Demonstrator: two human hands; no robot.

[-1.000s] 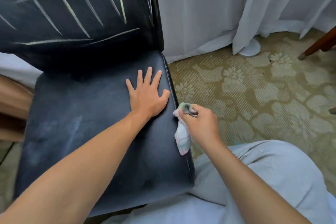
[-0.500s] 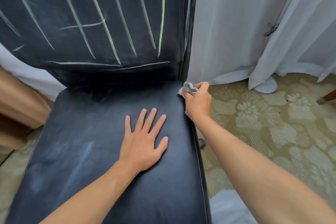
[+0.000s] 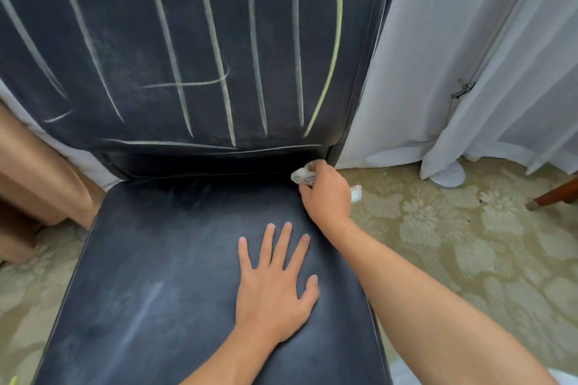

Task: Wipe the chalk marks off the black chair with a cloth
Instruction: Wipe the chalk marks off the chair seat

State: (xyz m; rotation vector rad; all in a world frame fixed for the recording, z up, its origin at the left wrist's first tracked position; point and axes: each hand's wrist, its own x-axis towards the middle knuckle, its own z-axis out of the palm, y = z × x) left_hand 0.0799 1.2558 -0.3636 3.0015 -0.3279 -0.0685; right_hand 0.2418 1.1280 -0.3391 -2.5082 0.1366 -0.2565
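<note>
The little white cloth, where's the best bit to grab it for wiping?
Probably the bunched middle, from above, as the right hand grips the small crumpled white cloth now. One end pokes past the fingers toward the black padded chair, free to rub its chalk lines.

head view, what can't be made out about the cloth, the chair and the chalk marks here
- Cloth: mostly hidden inside the right hand; only two bunched ends show, so its full shape cannot be told.
- Chair backrest: its top is cut off by the upper edge, so the chalk lines have no visible upper ends.
- Chair seat: its front is cut off by the bottom edge, part lies under the left hand.
</note>
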